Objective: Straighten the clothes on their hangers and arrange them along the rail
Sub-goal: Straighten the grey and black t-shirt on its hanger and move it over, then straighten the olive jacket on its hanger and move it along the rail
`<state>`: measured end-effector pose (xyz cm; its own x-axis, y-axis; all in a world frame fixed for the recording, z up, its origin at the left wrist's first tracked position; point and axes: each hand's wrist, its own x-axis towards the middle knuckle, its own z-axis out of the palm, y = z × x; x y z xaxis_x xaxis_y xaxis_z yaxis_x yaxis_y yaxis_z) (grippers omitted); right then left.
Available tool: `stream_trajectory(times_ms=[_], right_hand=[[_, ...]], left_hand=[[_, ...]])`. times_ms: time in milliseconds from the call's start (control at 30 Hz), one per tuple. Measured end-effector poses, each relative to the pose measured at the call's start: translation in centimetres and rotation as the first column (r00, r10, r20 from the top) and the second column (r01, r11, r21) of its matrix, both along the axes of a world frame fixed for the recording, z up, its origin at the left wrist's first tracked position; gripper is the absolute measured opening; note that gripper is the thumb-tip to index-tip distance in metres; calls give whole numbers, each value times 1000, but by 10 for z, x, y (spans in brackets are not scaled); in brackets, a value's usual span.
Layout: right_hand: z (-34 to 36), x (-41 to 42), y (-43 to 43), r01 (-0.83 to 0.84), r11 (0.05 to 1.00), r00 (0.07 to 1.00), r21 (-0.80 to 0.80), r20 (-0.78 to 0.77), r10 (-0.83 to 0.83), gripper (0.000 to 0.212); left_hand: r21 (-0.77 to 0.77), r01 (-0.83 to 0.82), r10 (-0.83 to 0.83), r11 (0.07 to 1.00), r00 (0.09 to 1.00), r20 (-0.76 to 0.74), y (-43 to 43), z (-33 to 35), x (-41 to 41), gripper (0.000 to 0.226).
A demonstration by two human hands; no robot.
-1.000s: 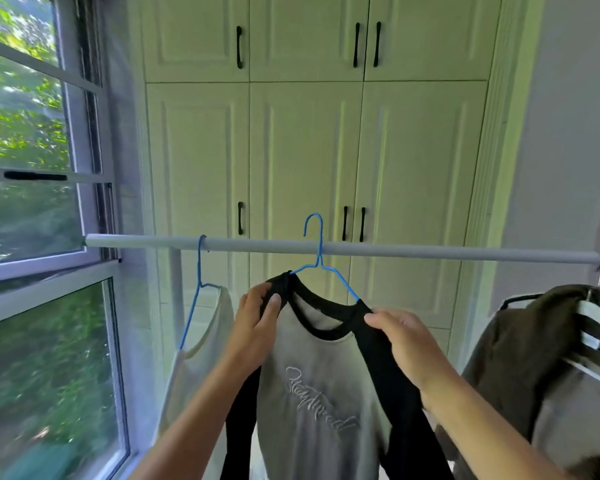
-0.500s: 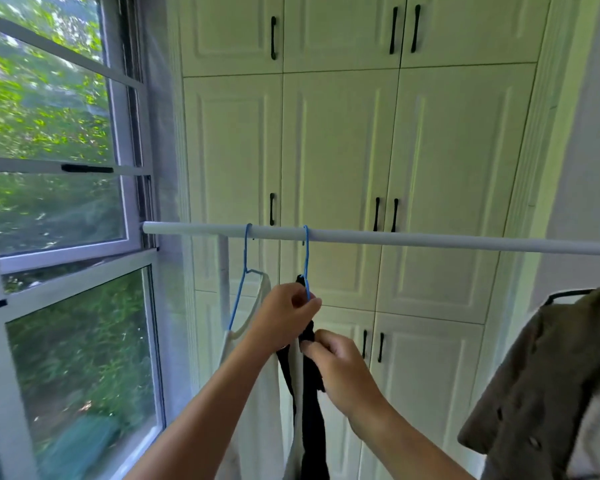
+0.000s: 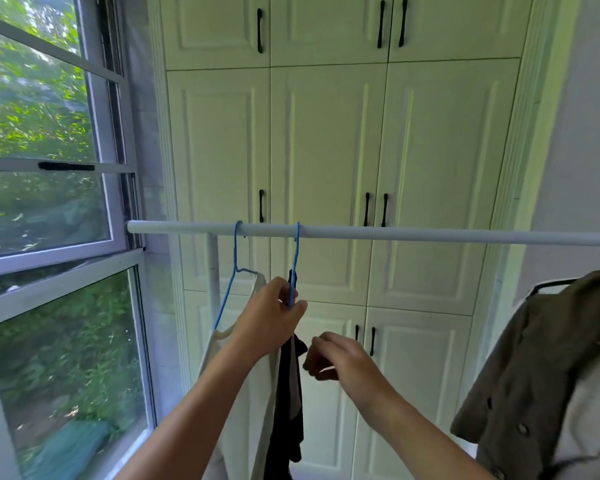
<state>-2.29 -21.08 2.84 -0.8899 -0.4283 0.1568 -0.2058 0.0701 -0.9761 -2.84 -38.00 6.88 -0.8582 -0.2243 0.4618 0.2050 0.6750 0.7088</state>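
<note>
A white rail (image 3: 430,234) runs across the view at chest height. Two blue wire hangers hook over its left part. The left hanger (image 3: 235,268) carries a white top (image 3: 257,393). The second hanger (image 3: 295,258) carries a black and grey shirt (image 3: 288,403), seen edge-on. My left hand (image 3: 269,318) pinches that hanger's neck just under the hook. My right hand (image 3: 336,358) hovers a little right of the shirt, fingers loosely curled and blurred, apart from the cloth. An olive coat (image 3: 534,368) hangs at the far right.
A tall white wardrobe (image 3: 326,150) with black handles stands behind the rail. A window (image 3: 49,202) fills the left side, close to the rail's left end. A long bare stretch of rail lies between the blue hangers and the olive coat.
The black and grey shirt went from facing me to edge-on beside the white top. My right hand has let go of it and drawn away to the right.
</note>
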Motion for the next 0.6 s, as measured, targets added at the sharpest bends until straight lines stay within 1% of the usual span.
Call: stream_trajectory(times_ms=[67, 133, 167, 233, 267, 333, 433, 500, 567, 600], right_hand=[[-5, -14, 25, 71, 997, 996, -5, 63, -70, 30], [-11, -29, 54, 151, 988, 985, -10, 89, -150, 28], [-12, -35, 69, 193, 981, 977, -10, 88, -192, 26], [-13, -43, 100, 270, 963, 960, 0, 74, -269, 23], [-13, -45, 117, 306, 952, 950, 12, 59, -306, 22], [-6, -45, 150, 389, 920, 921, 48, 9, -390, 19], [6, -44, 204, 513, 855, 858, 79, -82, -507, 12], [17, -40, 241, 579, 812, 811, 71, -152, -565, 11], [29, -34, 274, 640, 760, 752, 115, -298, -588, 12], [34, -29, 293, 685, 712, 706, 155, -378, -598, 13]], left_hand=[[-57, -69, 68, 996, 998, -16, 4, 3, 8, 28], [-190, -171, 152, 967, 982, -112, 12, 10, 14, 40], [-249, -208, 166, 946, 970, -178, 18, 15, 17, 41], [-326, -214, 125, 921, 954, -274, 38, 25, 20, 38], [-351, -193, 89, 916, 952, -291, 52, 30, 20, 35], [-369, -104, -3, 924, 960, -279, 82, 35, 15, 31], [-285, 96, -153, 954, 971, -185, 133, 35, 0, 27], [-240, 194, -232, 951, 963, -138, 165, 30, -15, 25], [-231, 261, -289, 937, 952, -97, 191, 22, -31, 25], [-231, 298, -322, 926, 944, -72, 208, 18, -39, 25]])
